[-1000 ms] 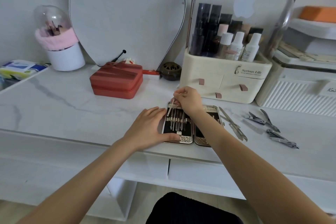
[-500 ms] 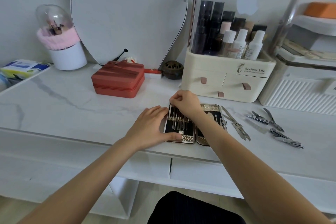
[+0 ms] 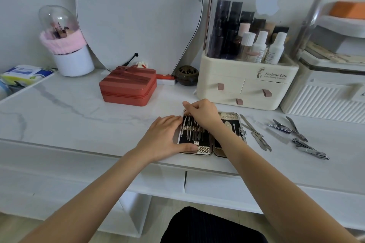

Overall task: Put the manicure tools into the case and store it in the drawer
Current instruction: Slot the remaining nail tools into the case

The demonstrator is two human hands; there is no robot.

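The manicure case lies open flat near the desk's front edge, with a black lining and a gold rim. Several thin steel tools sit in loops in its left half. My left hand lies flat against the case's left edge, thumb on the lower rim. My right hand hovers over the top of the left half, its fingertips pinched on a thin steel tool there. Loose files lie just right of the case. Nail clippers and nippers lie farther right. Two drawer fronts sit under the desktop.
A cream cosmetics organiser with small drawers stands right behind the case. A red zip box is at the back left, a mirror behind it, a white ribbed box at right, a brush holder far left.
My right hand has lowered the thin tool from above the case's top edge down into the left half. My left hand has stayed on the case's left edge.
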